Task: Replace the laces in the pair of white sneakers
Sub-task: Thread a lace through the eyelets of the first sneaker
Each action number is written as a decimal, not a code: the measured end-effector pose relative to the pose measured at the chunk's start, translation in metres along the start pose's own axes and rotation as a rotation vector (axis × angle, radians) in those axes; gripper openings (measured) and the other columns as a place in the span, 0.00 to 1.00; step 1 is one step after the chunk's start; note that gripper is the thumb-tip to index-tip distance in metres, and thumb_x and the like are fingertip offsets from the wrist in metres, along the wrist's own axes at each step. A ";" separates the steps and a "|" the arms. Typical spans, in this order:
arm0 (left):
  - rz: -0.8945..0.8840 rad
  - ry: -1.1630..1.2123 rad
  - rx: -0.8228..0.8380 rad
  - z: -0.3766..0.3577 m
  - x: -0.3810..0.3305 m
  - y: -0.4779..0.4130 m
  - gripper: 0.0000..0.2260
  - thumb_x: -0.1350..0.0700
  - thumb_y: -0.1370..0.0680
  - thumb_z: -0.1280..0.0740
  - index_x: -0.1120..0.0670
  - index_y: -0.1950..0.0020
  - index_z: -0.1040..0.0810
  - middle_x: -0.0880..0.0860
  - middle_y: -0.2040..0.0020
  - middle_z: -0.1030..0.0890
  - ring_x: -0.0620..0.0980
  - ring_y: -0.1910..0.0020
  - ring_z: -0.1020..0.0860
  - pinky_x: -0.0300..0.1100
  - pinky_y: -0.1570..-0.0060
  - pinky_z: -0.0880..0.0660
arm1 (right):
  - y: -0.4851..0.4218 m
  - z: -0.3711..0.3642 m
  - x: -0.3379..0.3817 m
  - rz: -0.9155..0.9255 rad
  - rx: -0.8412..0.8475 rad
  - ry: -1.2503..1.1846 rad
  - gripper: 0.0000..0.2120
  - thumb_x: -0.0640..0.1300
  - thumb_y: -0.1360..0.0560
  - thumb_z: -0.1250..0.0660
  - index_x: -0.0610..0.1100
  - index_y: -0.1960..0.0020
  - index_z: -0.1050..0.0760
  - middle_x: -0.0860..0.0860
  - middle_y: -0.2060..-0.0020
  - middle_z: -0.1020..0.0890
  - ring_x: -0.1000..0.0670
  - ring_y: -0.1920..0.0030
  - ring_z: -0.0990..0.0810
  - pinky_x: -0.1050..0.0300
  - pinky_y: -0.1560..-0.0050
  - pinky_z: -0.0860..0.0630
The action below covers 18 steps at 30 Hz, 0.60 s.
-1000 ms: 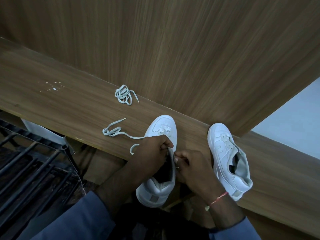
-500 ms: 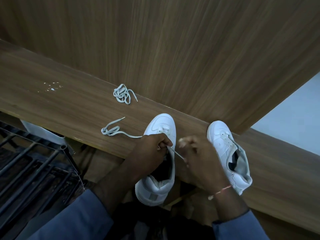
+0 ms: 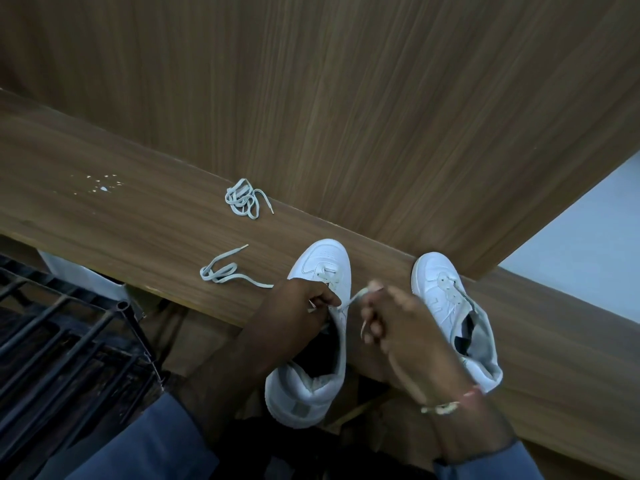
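Note:
A white sneaker (image 3: 320,268) lies toe-away across the wooden ledge (image 3: 138,233), its heel hanging over the front edge. My left hand (image 3: 301,313) grips its upper at the eyelets. My right hand (image 3: 391,317) pinches a pale lace end (image 3: 356,296) that runs taut from that shoe's right side. The lace's other length (image 3: 225,271) trails left on the ledge. The second white sneaker (image 3: 446,306) lies to the right, partly laced, partly behind my right hand. A bundled loose lace (image 3: 244,199) rests farther back.
A tall wooden panel (image 3: 346,98) rises right behind the ledge. Black metal bars (image 3: 62,327) stand low on the left, below the ledge. Small white specks (image 3: 100,185) dot the ledge at left. A pale wall (image 3: 581,258) shows at right.
My right hand has risen from the shoe's opening and pulled the lace end out to the right, drawing it taut. My left hand kept its hold on the shoe.

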<state>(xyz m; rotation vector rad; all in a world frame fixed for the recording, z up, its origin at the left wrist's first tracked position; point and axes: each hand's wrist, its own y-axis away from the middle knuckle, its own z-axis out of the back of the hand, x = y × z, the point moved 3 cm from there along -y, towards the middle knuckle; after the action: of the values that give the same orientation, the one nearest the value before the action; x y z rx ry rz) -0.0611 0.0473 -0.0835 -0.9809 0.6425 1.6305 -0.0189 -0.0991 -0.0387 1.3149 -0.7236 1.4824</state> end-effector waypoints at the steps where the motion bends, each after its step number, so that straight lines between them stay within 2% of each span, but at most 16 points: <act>1: 0.001 -0.002 0.006 0.000 0.000 0.000 0.10 0.60 0.24 0.33 0.45 0.51 0.17 0.41 0.58 0.20 0.39 0.58 0.22 0.22 0.59 0.30 | 0.002 0.004 0.005 -0.022 -0.014 -0.363 0.15 0.45 0.18 0.40 0.42 0.61 0.26 0.50 0.67 0.20 0.53 0.72 0.30 0.58 0.66 0.29; 3: 0.010 0.007 0.020 -0.002 -0.001 0.000 0.11 0.60 0.24 0.34 0.44 0.51 0.17 0.42 0.57 0.19 0.40 0.57 0.21 0.22 0.59 0.30 | 0.008 0.008 0.013 0.038 0.018 -0.681 0.11 0.44 0.20 0.40 0.41 0.59 0.27 0.47 0.55 0.15 0.55 0.72 0.30 0.58 0.65 0.27; 4: 0.013 0.001 0.024 -0.003 -0.001 0.000 0.11 0.60 0.24 0.35 0.44 0.51 0.18 0.43 0.56 0.18 0.40 0.56 0.21 0.23 0.59 0.30 | 0.009 0.007 0.014 0.045 0.060 -0.723 0.09 0.45 0.21 0.39 0.42 0.57 0.27 0.46 0.51 0.15 0.56 0.72 0.30 0.60 0.66 0.26; 5: 0.009 -0.011 0.023 -0.004 -0.001 -0.001 0.12 0.60 0.24 0.35 0.44 0.51 0.18 0.43 0.55 0.18 0.41 0.56 0.21 0.23 0.58 0.30 | 0.009 0.004 0.012 0.054 0.082 -0.681 0.08 0.44 0.21 0.39 0.42 0.55 0.26 0.45 0.51 0.15 0.56 0.73 0.30 0.61 0.67 0.26; 6: -0.002 -0.025 0.020 -0.004 -0.001 -0.001 0.12 0.61 0.25 0.35 0.45 0.50 0.18 0.43 0.55 0.18 0.41 0.56 0.21 0.22 0.58 0.31 | 0.006 0.002 0.005 0.083 0.059 -0.518 0.07 0.44 0.21 0.37 0.42 0.54 0.24 0.46 0.54 0.14 0.55 0.73 0.30 0.61 0.68 0.27; 7: -0.015 -0.037 0.014 -0.004 -0.001 -0.001 0.12 0.61 0.25 0.34 0.45 0.50 0.18 0.42 0.55 0.19 0.40 0.55 0.22 0.22 0.58 0.32 | 0.002 0.003 -0.002 0.183 -0.002 -0.163 0.07 0.44 0.21 0.35 0.43 0.54 0.21 0.48 0.58 0.14 0.55 0.73 0.29 0.60 0.67 0.27; 8: -0.029 -0.047 0.010 -0.004 -0.001 -0.002 0.12 0.61 0.26 0.34 0.46 0.50 0.18 0.42 0.55 0.19 0.39 0.56 0.23 0.22 0.58 0.33 | -0.002 0.005 -0.008 0.331 -0.072 0.291 0.07 0.45 0.21 0.34 0.46 0.55 0.18 0.51 0.61 0.15 0.55 0.70 0.26 0.60 0.63 0.27; 9: -0.042 -0.054 0.006 -0.003 -0.001 -0.002 0.11 0.61 0.26 0.33 0.46 0.50 0.18 0.42 0.55 0.19 0.39 0.56 0.24 0.21 0.58 0.33 | -0.006 0.002 -0.014 0.450 -0.085 0.634 0.09 0.46 0.22 0.34 0.47 0.57 0.17 0.53 0.62 0.16 0.56 0.67 0.23 0.58 0.61 0.27; 10: -0.052 -0.058 0.001 -0.003 0.000 -0.001 0.11 0.61 0.27 0.33 0.46 0.51 0.18 0.42 0.54 0.19 0.38 0.57 0.24 0.21 0.58 0.34 | -0.008 -0.002 -0.020 0.526 -0.057 0.823 0.11 0.46 0.22 0.35 0.47 0.59 0.18 0.53 0.64 0.16 0.56 0.64 0.22 0.57 0.59 0.28; 13: -0.080 -0.072 -0.015 -0.003 0.001 -0.001 0.11 0.62 0.27 0.32 0.48 0.51 0.18 0.41 0.57 0.22 0.36 0.61 0.26 0.22 0.58 0.34 | -0.009 -0.005 -0.023 0.440 0.078 0.849 0.15 0.43 0.21 0.36 0.47 0.66 0.22 0.54 0.68 0.21 0.58 0.65 0.25 0.65 0.62 0.33; 16: -0.115 -0.073 -0.017 -0.005 0.003 -0.001 0.11 0.62 0.28 0.32 0.48 0.52 0.18 0.41 0.58 0.23 0.36 0.61 0.26 0.26 0.58 0.33 | -0.005 -0.005 -0.020 0.420 0.087 0.913 0.12 0.46 0.20 0.39 0.49 0.62 0.29 0.57 0.66 0.26 0.59 0.64 0.28 0.67 0.62 0.34; 18: -0.134 -0.073 0.003 -0.006 0.003 -0.001 0.10 0.57 0.30 0.33 0.48 0.51 0.19 0.44 0.56 0.22 0.40 0.60 0.25 0.34 0.55 0.29 | -0.004 -0.008 -0.020 0.359 0.095 0.812 0.11 0.47 0.19 0.41 0.47 0.59 0.29 0.53 0.64 0.24 0.56 0.62 0.26 0.68 0.62 0.32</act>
<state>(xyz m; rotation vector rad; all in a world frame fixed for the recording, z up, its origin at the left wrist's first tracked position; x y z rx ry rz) -0.0590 0.0439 -0.0892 -0.9380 0.5187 1.5392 -0.0198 -0.0964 -0.0599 0.5481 -0.3526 2.1540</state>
